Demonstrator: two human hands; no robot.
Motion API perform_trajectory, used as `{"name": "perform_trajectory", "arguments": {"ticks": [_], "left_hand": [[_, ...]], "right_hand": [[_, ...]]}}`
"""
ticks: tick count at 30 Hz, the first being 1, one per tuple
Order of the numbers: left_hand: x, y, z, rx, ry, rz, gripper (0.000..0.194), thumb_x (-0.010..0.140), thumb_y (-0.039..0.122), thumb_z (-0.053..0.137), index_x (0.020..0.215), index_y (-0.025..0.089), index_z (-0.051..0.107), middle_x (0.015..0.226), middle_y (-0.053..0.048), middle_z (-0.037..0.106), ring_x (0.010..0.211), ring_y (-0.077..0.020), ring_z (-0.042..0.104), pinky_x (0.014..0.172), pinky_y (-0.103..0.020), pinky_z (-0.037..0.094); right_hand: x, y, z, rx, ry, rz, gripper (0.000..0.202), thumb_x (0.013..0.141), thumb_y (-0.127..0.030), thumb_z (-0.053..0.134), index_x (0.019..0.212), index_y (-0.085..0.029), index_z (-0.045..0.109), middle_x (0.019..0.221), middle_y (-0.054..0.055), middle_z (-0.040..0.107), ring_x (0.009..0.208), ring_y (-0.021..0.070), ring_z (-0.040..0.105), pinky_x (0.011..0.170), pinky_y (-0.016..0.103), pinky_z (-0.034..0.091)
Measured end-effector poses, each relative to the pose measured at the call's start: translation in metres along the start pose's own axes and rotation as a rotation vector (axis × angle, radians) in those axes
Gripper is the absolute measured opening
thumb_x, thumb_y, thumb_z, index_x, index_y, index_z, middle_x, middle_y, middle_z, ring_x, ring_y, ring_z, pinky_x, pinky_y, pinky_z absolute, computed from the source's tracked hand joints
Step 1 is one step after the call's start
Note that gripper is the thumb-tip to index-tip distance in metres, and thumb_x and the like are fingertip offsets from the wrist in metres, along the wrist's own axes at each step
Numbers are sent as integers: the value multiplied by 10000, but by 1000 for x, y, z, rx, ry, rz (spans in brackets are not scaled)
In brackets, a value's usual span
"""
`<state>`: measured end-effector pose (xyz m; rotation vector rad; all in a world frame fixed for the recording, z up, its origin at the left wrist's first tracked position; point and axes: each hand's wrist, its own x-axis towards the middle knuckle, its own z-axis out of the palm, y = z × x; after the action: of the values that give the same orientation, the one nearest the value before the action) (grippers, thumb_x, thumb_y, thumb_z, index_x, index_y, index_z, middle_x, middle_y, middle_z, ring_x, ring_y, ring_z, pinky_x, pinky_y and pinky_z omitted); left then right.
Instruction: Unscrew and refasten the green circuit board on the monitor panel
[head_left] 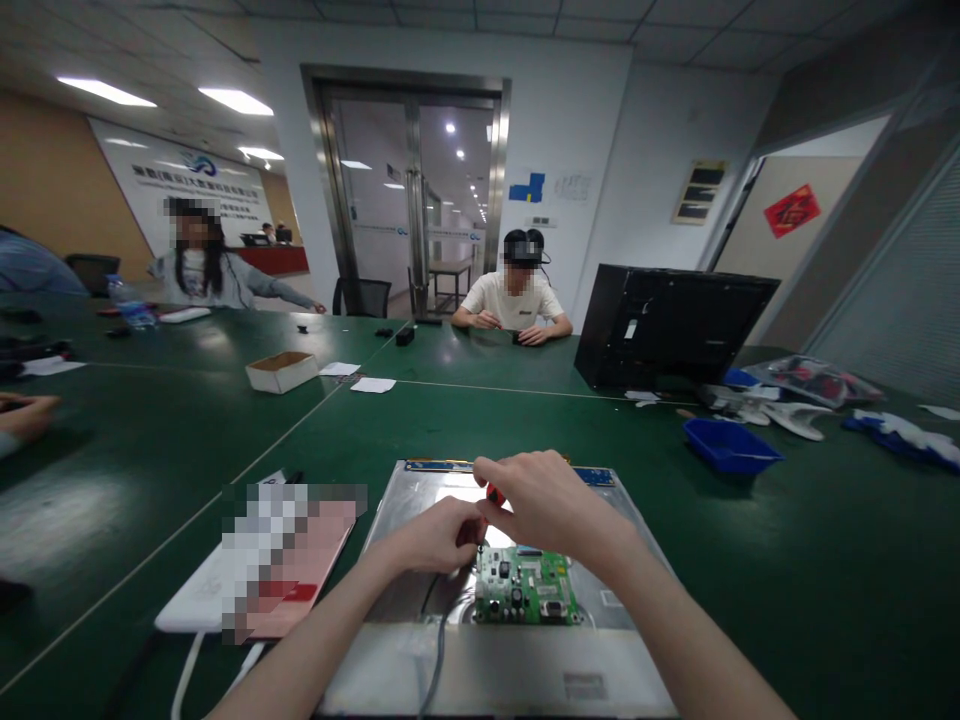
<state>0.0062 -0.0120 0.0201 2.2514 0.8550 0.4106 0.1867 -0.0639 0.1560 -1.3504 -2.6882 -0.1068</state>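
A flat metal display panel [525, 665] lies in front of me on the green table. On its back sits a green circuit board [523, 585]. My right hand [551, 500] is closed around a red-and-black screwdriver [494, 494] above the board's far left corner; the hand covers most of the tool. Close beside it, my left hand [450, 535] has its fingers pinched together at that corner, and whatever they hold is hidden. A grey cable [437, 660] runs from under my left hand toward me. A blue circuit strip [600, 477] lines the panel's far edge.
A white device [199, 580] and a pink phone-like slab [322, 550], with white cables, lie left of the panel. Right of it are a blue tray [727, 447] and a black monitor [675, 325]. An open cardboard box [283, 372] stands farther off. Other people sit around the table.
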Motion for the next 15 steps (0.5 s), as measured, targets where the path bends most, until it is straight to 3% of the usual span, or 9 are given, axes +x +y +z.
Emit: {"name": "perform_trajectory", "arguments": {"ticks": [3, 9, 15], "left_hand": [[0, -3, 0, -22, -12, -18, 114, 670, 115, 516, 768, 168, 542, 652, 27, 539, 607, -135, 509, 554, -220, 347], [1, -4, -1, 3, -25, 42, 167, 662, 102, 509, 789, 168, 593, 691, 12, 583, 639, -148, 524, 598, -236, 358], [0, -3, 1, -39, -29, -32, 132, 673, 122, 527, 793, 164, 565, 673, 22, 561, 614, -140, 514, 567, -226, 357]], "right_hand": [[-2, -1, -2, 38, -9, -36, 188, 821, -240, 585, 1004, -203, 557, 868, 32, 727, 652, 150, 620, 507, 275, 197], [0, 2, -1, 11, -13, -19, 183, 905, -401, 572, 925, -229, 630, 789, 34, 726, 670, 174, 637, 520, 282, 191], [-2, 0, -3, 21, -17, -29, 129, 822, -238, 578, 944, -200, 587, 817, 29, 718, 629, 142, 597, 511, 276, 184]]}}
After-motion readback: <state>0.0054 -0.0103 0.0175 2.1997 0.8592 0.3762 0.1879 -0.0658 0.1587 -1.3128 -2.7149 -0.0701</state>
